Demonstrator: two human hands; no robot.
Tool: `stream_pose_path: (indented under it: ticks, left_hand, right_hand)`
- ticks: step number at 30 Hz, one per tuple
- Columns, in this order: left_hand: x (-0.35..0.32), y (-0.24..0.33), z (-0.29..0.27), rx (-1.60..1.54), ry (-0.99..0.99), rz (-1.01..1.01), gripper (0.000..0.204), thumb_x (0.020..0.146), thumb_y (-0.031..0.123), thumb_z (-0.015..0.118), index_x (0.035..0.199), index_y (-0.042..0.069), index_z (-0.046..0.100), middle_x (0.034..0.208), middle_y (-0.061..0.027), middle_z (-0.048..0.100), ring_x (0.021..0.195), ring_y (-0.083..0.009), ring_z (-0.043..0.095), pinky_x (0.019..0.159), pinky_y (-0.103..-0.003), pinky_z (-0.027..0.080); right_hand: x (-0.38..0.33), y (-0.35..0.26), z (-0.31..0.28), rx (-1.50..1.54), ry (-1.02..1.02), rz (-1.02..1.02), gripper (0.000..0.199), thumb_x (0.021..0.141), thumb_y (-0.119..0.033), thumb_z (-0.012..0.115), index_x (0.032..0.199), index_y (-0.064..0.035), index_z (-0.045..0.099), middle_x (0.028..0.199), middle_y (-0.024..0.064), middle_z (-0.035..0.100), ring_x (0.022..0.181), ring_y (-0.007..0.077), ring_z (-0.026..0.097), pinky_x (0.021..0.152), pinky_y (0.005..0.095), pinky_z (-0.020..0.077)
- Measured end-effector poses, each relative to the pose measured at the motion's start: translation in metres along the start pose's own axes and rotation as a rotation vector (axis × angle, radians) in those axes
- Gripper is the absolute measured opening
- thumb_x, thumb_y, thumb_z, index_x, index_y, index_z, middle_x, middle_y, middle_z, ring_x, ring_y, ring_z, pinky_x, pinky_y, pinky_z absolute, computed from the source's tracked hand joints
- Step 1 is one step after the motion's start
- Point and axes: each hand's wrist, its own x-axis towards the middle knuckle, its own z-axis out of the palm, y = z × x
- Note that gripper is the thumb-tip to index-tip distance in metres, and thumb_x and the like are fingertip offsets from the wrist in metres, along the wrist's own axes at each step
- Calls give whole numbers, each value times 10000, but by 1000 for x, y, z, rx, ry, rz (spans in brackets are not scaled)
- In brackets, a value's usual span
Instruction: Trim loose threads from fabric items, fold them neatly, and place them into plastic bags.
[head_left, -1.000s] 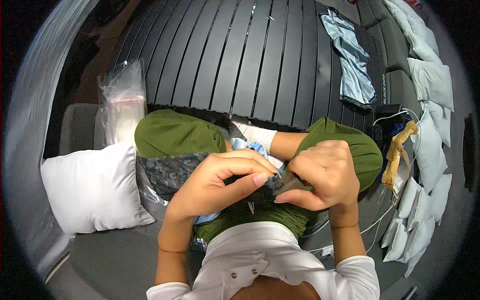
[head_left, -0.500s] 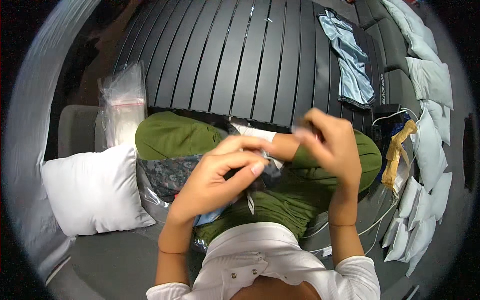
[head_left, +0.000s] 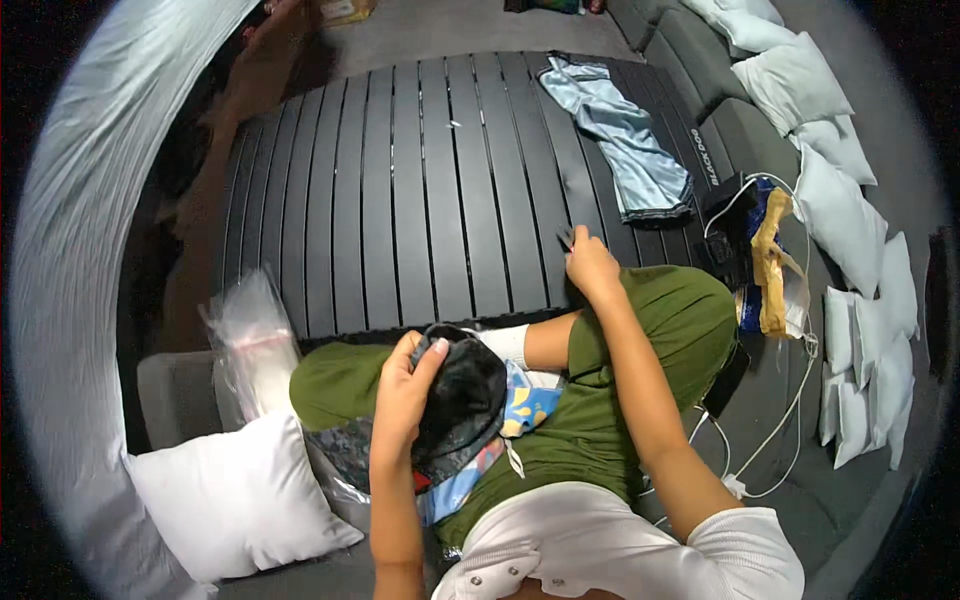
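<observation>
My left hand (head_left: 402, 385) is closed on the rim of a dark camouflage cloth piece (head_left: 462, 385) in my lap. Its black inside faces up, and the thumb lies over the edge. Whether it is a garment or a bag I cannot tell. At the near edge of the black slatted table (head_left: 400, 220), my right hand (head_left: 593, 265) is closed round a small dark pointed tool (head_left: 565, 239); it looks like thread snips, mostly covered by the fingers. Blue printed cloth with yellow patches (head_left: 530, 402) lies beside the camouflage piece, across my green trousers.
Light blue satin cloth (head_left: 635, 145) with dark trim lies on the table's right. A clear plastic bag (head_left: 255, 345) and a white pillow (head_left: 235, 500) are at the left. At the right are a yellow-and-blue package (head_left: 770, 265), white cables (head_left: 780, 455) and several pale cushions (head_left: 850, 230).
My right hand has moved away from the left, forward to the table's edge, with the tool. The left hand now grips the camouflage cloth, whose dark inside has come into sight. The view has shifted.
</observation>
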Motion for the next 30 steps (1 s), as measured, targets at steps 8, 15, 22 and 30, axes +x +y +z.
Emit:
stream_pose_path:
  ticks: [8, 15, 22, 30]
  left_hand:
    - [3, 31, -16, -369, -223, -58, 126, 832, 133, 554, 904, 36, 516, 834, 0, 566, 744, -62, 526, 685, -205, 430]
    - [22, 136, -10, -386, -349, 235, 215, 865, 211, 518, 997, 47, 477, 882, -25, 563, 791, -71, 566, 694, -216, 481]
    - [23, 218, -17, -626, -984, 801, 369, 910, 172, 401, 1239, 6, 411, 1216, -156, 477, 1073, -235, 510, 943, -371, 400]
    - [-13, 222, -112, -521, 127, 769, 279, 861, 230, 497, 1056, 44, 569, 1038, -120, 591, 988, -208, 562, 864, -367, 455]
  right_hand:
    - [-33, -36, -35, 127, 47, -287, 562, 742, -390, 616, 1176, -68, 459, 1171, 119, 461, 1076, 297, 421, 946, 382, 319]
    - [-80, -68, -29, 965, -1043, -743, 857, 660, -291, 729, 1315, -14, 251, 1252, 132, 392, 1186, 211, 356, 1003, 346, 265]
    - [-110, -106, -20, 1060, -989, -422, 538, 688, -116, 696, 1161, -2, 465, 1079, 51, 546, 986, 146, 481, 891, 284, 371]
    - [-4, -45, -118, 1342, -518, -291, 289, 671, -29, 586, 958, 12, 585, 883, 23, 605, 780, 99, 534, 750, 235, 408]
